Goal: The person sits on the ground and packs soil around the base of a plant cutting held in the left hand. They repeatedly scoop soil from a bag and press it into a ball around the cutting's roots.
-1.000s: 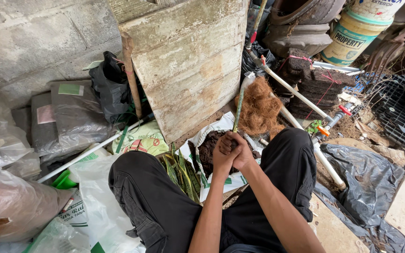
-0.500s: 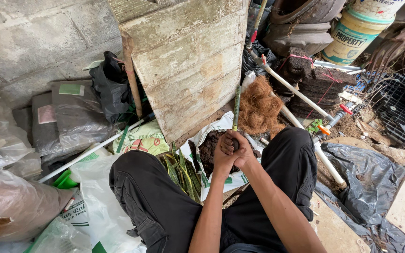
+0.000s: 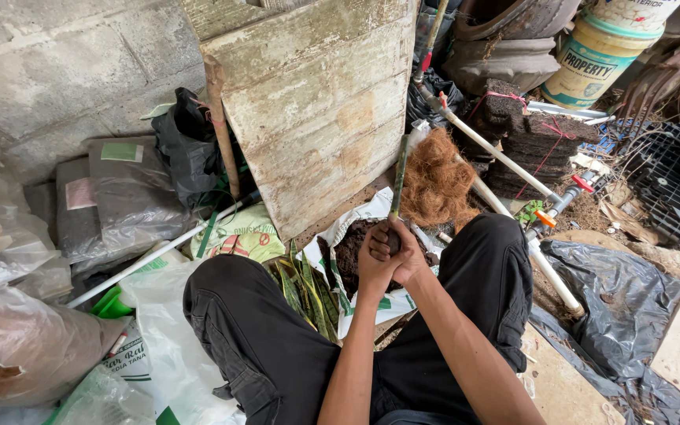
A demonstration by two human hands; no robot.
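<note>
Leaf [image 3: 399,177]: one, long, narrow, green. Upright, long axis rising from the hands toward the board; its base is buried in the clasp, above the soil bag, between the knees.

Left hand [image 3: 374,264]: clenched round the leaf base, touching the right hand.

Right hand [image 3: 408,256]: wrapped over the same base. Both hands equally near; neither is free.

Soil bag [image 3: 356,260]: one, white, open, dark soil inside, directly beneath the hands.

Cut leaves [image 3: 304,287]: one bundle, striped green, lying just left of the bag; the count is unclear.

Coir [image 3: 434,181]: one brown fibrous clump, beyond the bag.

Board [image 3: 316,110]: one, weathered, leaning on the block wall.

White pipes [image 3: 505,165]: two seen on the right.

Bucket [image 3: 604,55]: one, far right.
</note>
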